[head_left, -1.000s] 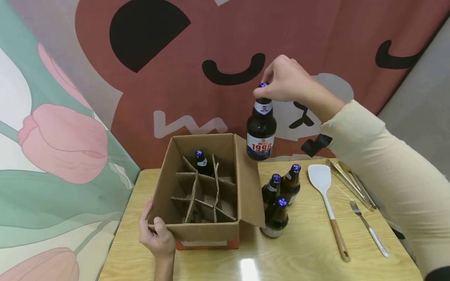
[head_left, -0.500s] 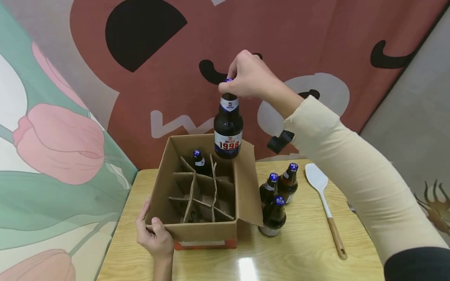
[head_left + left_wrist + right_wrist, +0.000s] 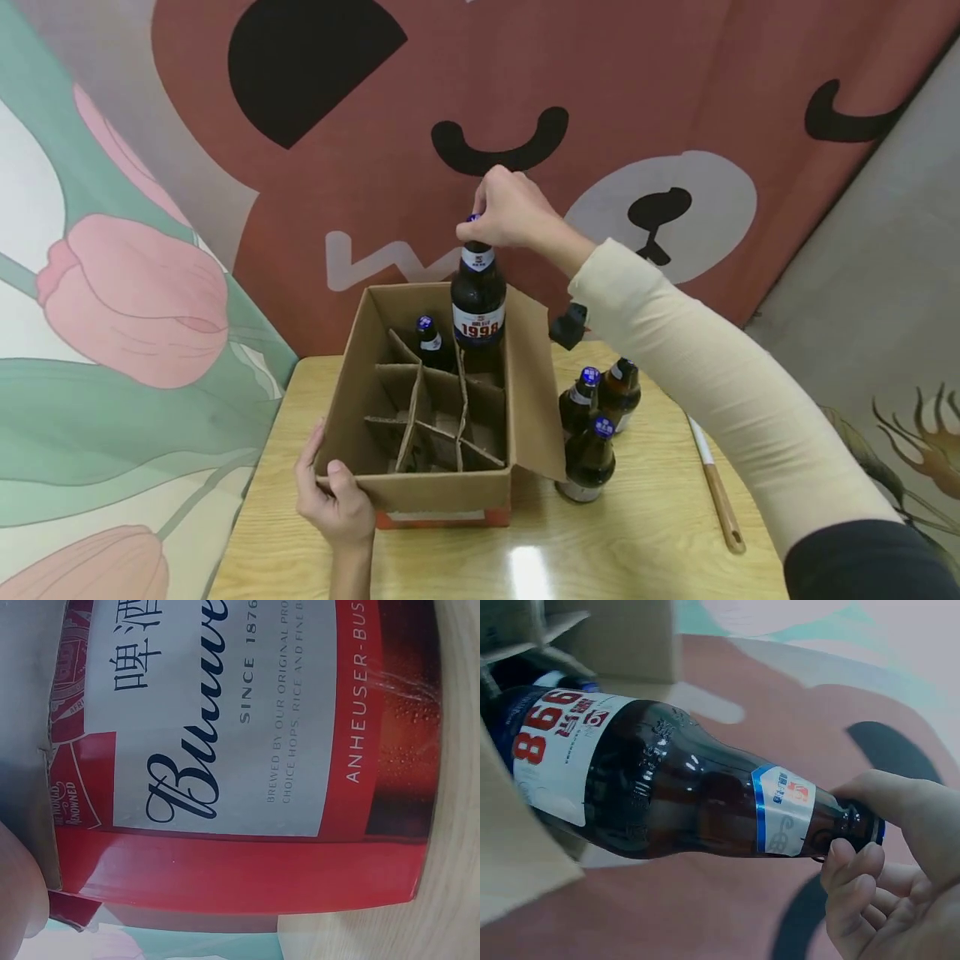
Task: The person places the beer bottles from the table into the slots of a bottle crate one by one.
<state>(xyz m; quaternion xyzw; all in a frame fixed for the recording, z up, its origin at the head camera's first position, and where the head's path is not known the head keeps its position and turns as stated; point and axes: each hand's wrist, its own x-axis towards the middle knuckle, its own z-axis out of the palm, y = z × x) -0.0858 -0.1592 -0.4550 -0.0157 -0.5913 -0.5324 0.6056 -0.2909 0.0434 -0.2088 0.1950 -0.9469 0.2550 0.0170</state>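
Observation:
My right hand [image 3: 510, 208] pinches a dark beer bottle [image 3: 478, 292] by its capped neck. The bottle hangs upright over the back right compartment of an open cardboard box [image 3: 442, 492], its base at about the height of the rim. In the right wrist view, thumb and fingers close round the neck just below the cap of the bottle [image 3: 697, 787]. My left hand [image 3: 337, 500] grips the box's front left corner, thumb over the rim. Another bottle [image 3: 431, 342] stands in the back middle compartment. The left wrist view shows the box's red printed side [image 3: 225, 870].
Several cardboard dividers [image 3: 420, 400] split the box into compartments. Right of its folded-out flap [image 3: 536, 392] three bottles stand close together, the front bottle [image 3: 588, 458] nearest me. A spatula [image 3: 722, 500] lies farther right, partly behind my sleeve. A patterned curtain [image 3: 360, 167] hangs behind the table.
My right hand has carried the bottle left from beside the flap to over the box, then lowered it toward the back right compartment. The left hand keeps its hold on the corner.

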